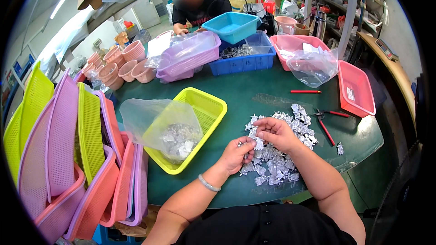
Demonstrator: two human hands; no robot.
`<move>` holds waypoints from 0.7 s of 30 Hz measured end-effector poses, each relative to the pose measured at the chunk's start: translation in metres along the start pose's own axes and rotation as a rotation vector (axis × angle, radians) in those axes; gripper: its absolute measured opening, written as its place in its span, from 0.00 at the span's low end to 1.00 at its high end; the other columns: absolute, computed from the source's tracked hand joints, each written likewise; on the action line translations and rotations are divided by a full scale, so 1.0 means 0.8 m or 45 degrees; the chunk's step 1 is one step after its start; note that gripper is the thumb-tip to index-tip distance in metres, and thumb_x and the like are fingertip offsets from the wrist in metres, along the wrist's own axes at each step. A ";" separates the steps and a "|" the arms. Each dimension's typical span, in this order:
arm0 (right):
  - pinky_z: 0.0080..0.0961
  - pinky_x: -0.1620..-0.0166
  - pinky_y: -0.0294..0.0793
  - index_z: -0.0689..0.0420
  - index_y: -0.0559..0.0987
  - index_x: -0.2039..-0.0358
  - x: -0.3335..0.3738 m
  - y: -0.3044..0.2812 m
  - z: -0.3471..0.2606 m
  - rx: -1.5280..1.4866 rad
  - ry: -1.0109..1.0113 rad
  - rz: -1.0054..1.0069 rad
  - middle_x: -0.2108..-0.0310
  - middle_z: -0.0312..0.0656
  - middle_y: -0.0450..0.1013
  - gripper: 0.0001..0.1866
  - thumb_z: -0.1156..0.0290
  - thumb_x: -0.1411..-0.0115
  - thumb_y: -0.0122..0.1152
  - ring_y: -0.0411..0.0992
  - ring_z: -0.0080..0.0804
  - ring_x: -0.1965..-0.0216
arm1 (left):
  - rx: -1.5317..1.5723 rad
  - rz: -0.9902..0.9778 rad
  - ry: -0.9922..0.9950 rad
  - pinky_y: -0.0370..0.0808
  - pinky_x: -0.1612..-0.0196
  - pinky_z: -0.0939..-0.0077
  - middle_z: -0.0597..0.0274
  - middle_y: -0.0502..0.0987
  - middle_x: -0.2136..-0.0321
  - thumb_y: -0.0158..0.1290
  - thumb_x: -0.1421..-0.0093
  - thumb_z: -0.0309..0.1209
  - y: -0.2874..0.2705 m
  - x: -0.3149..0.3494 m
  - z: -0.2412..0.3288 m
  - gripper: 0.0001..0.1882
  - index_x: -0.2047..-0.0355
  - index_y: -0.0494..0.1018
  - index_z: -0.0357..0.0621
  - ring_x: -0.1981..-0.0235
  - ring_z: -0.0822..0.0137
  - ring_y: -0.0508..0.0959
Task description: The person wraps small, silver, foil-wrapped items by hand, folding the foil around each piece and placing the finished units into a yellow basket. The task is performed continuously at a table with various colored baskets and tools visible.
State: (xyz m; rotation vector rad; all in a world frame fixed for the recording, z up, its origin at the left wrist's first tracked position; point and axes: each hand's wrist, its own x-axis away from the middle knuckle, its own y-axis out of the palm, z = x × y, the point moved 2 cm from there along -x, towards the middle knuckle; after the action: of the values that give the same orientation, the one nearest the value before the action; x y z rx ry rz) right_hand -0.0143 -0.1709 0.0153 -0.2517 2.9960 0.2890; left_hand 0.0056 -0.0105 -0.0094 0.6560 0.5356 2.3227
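Left hand (240,155), pale bangle (209,183) at wrist: grip closed on small silver pieces (246,156). Right hand (278,135), just beside: fingers curled; cannot tell whether its grip clamps anything. Loose silver pile (278,167), under and around both hands, on green desk (245,91). Yellow-green basket (212,105), left of hands, containing clear bag (150,120) of silver pieces. Red-handled pliers (325,124), right of pile. Red pencil (305,91), beyond pile. Blue bin (240,66), farther back. Person in black (213,3), far side.
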 end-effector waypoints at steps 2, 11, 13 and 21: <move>0.11 0.71 0.66 0.60 0.71 0.58 0.000 0.002 -0.001 -0.005 0.022 0.013 0.72 0.32 0.71 0.14 0.76 0.47 0.54 0.66 0.13 0.73 | 0.002 0.006 -0.001 0.59 0.81 0.86 0.70 0.67 0.83 0.51 0.45 0.31 0.000 0.000 -0.001 0.04 0.73 0.68 0.46 0.83 0.77 0.65; 0.12 0.72 0.67 0.61 0.71 0.59 -0.004 0.002 -0.004 -0.011 0.018 0.034 0.72 0.33 0.71 0.14 0.77 0.48 0.56 0.67 0.15 0.73 | 0.007 -0.020 0.008 0.60 0.82 0.87 0.69 0.67 0.83 0.50 0.45 0.31 -0.001 0.000 0.004 0.04 0.73 0.68 0.46 0.83 0.77 0.66; 0.12 0.72 0.67 0.61 0.71 0.58 0.000 0.000 0.001 0.020 0.034 0.089 0.72 0.33 0.71 0.14 0.77 0.48 0.56 0.68 0.15 0.73 | 0.013 -0.010 -0.021 0.60 0.82 0.87 0.69 0.68 0.83 0.50 0.45 0.31 0.000 0.000 0.003 0.04 0.73 0.68 0.46 0.83 0.76 0.66; 0.13 0.73 0.67 0.60 0.71 0.58 -0.004 -0.003 0.001 -0.009 -0.041 0.110 0.72 0.33 0.70 0.14 0.76 0.47 0.55 0.67 0.16 0.74 | 0.160 -0.090 -0.109 0.62 0.84 0.91 0.64 0.70 0.78 0.43 0.42 0.32 0.002 -0.003 0.004 0.08 0.66 0.67 0.42 0.83 0.78 0.67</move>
State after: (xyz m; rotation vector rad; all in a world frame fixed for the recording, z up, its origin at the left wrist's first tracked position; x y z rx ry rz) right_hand -0.0109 -0.1722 0.0147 -0.1175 2.9793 0.3086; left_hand 0.0081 -0.0123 -0.0068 0.7796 0.6578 2.1979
